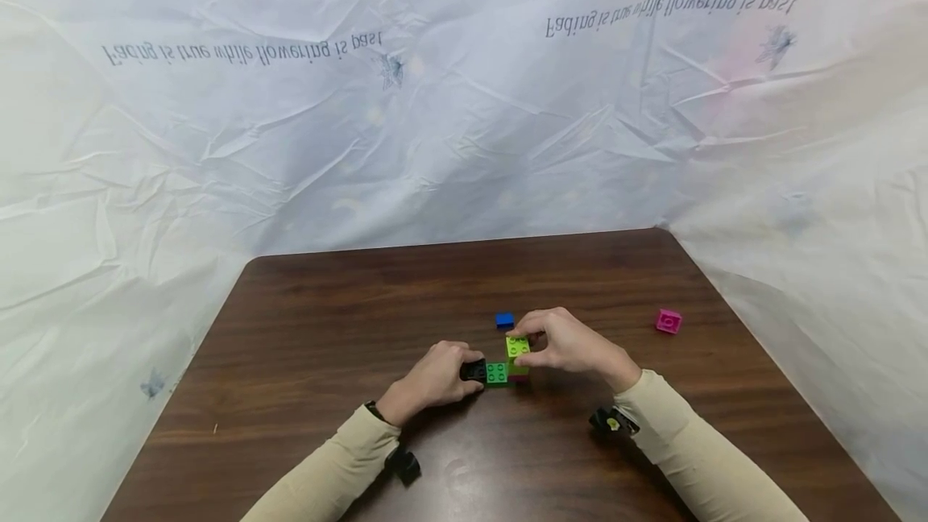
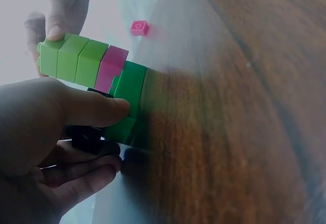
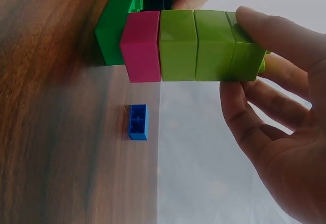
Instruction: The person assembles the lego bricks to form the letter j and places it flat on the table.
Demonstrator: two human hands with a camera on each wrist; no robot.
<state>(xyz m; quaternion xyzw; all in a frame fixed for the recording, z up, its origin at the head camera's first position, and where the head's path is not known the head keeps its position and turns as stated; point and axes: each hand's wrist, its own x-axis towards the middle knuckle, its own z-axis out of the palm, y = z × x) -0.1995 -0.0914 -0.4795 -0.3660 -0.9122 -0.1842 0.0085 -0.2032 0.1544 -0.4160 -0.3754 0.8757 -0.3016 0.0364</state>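
Note:
A joined build of toy bricks stands on the table. Its green base [image 1: 496,374] has a black brick [image 1: 474,370] on the left and a pink brick [image 3: 141,46] on the right. Several lime-green bricks [image 3: 178,46] are stacked on that pink one. My left hand [image 1: 435,374] grips the black end, its thumb [image 2: 109,107] lying along the side of the green base. With thumb and fingers, my right hand [image 1: 573,347] pinches the topmost lime-green brick [image 1: 518,346]. Part of the black brick is hidden behind the left thumb in the left wrist view.
A loose blue brick [image 1: 504,320] lies just beyond the build. Farther right, near the table's edge, is a loose pink brick [image 1: 669,321]. White printed sheeting [image 1: 464,143] surrounds the brown wooden table [image 1: 348,304] at its back and sides.

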